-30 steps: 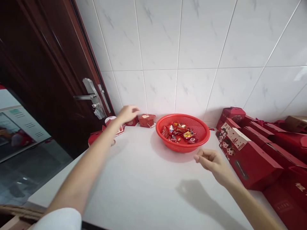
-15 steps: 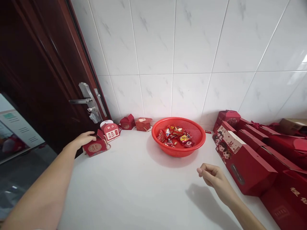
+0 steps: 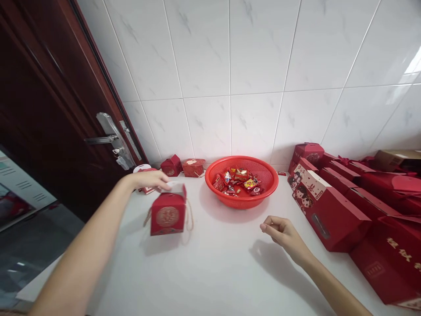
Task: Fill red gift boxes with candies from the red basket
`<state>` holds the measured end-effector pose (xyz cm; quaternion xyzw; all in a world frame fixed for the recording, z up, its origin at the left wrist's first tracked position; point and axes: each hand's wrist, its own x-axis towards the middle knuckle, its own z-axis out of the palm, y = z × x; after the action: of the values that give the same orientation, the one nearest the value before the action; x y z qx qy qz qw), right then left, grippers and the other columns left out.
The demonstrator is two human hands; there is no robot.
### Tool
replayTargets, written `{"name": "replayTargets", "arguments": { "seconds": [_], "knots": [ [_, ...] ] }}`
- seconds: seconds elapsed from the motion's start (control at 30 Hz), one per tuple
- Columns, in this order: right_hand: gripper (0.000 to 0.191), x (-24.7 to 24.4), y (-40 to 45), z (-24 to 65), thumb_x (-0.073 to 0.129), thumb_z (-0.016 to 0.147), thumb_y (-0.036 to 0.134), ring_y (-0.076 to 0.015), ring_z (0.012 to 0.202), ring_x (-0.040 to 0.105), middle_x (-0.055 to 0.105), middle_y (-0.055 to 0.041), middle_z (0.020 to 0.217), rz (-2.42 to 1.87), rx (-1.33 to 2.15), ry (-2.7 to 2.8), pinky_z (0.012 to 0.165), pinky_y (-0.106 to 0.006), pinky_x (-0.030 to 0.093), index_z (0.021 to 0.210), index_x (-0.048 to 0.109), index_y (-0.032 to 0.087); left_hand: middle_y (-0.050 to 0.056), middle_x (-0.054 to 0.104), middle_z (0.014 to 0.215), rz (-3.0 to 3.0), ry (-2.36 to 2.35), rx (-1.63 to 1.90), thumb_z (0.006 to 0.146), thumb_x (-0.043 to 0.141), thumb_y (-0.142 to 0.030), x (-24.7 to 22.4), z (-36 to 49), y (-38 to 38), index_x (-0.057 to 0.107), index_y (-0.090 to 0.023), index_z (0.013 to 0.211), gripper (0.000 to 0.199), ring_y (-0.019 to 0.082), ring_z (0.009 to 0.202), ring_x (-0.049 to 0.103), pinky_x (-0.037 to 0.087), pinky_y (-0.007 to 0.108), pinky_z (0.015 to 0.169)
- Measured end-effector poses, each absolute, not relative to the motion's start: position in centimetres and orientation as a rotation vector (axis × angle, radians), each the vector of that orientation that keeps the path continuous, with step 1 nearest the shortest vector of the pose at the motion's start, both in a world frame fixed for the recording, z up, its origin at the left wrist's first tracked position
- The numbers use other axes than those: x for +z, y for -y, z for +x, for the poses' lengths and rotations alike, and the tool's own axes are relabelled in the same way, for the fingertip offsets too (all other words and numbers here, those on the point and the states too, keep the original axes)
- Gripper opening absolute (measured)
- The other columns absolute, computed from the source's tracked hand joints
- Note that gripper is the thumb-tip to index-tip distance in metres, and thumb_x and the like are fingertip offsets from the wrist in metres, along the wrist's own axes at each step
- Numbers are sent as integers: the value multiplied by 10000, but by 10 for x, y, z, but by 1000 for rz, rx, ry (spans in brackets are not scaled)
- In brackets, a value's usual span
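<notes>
My left hand (image 3: 151,180) grips the raised top flap of a small red box (image 3: 168,216) with a gold round emblem and twine cords. The box is slightly blurred, over the left part of the white table. To the right, my right hand (image 3: 282,232) hovers above the table with its fingers curled together; whether anything is between them is too small to tell. A red plastic basket (image 3: 241,202) stands between and beyond the hands, holding several wrapped sweets (image 3: 241,175).
Small red boxes (image 3: 171,166) (image 3: 194,167) stand along the tiled wall, one more partly behind my left hand. Many larger red boxes (image 3: 338,210) crowd the right side. A dark door with a metal handle (image 3: 113,138) is at the left.
My left hand has brought the small red box from beside the door to the right and nearer. The view has shifted slightly; my right hand keeps its curled shape.
</notes>
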<state>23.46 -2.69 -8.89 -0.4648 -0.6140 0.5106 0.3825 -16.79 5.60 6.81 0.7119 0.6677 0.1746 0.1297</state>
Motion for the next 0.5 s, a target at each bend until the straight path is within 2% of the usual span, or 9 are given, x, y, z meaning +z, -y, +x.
{"name": "replayTargets", "arguments": {
  "seconds": [0.03, 0.13, 0.2, 0.27, 0.37, 0.5],
  "knots": [
    [521, -86, 27, 232, 626, 780, 703, -93, 523, 222, 259, 77, 543, -1164, 1281, 1579, 504, -252, 196, 693, 523, 200, -22, 573, 542, 2060, -1838, 391, 518, 861, -271, 68, -153, -55, 583, -183, 460, 297, 169, 545, 577, 455, 257, 527],
    [485, -71, 29, 223, 606, 817, 680, -110, 515, 312, 314, 77, 536, -1071, 1175, 1650, 510, -253, 270, 859, 607, 197, -31, 515, 499, 2042, -1305, 111, 601, 750, -317, 63, -94, -53, 570, -196, 439, 271, 138, 505, 481, 375, 247, 520],
    [474, -57, 30, 219, 587, 853, 650, -123, 543, 368, 365, 62, 562, -1005, 1091, 1727, 531, -257, 305, 979, 649, 197, -35, 511, 495, 2143, -1140, 81, 638, 685, -283, 54, -54, -48, 622, -196, 492, 181, 123, 496, 435, 323, 241, 506],
    [441, -45, 29, 217, 567, 891, 608, -124, 565, 365, 388, 50, 585, -972, 1032, 1821, 545, -257, 310, 1029, 679, 204, -30, 524, 512, 2239, -1097, 63, 679, 609, -252, 43, -25, -41, 655, -195, 558, 141, 125, 510, 438, 310, 243, 511],
    [404, -36, 29, 215, 525, 941, 561, -116, 573, 338, 444, 31, 613, -975, 1015, 1956, 543, -255, 300, 989, 715, 209, -18, 545, 580, 2331, -1080, 115, 748, 557, -255, 26, -7, -30, 652, -191, 645, 154, 135, 561, 459, 307, 252, 540],
    [413, -39, 29, 217, 537, 942, 531, -109, 593, 381, 526, 5, 659, -1001, 1006, 2023, 554, -251, 333, 778, 675, 178, -34, 547, 688, 2228, -1075, 333, 842, 519, -301, 7, -8, -23, 626, -215, 1022, 227, 152, 635, 482, 358, 254, 609]
  ]
}}
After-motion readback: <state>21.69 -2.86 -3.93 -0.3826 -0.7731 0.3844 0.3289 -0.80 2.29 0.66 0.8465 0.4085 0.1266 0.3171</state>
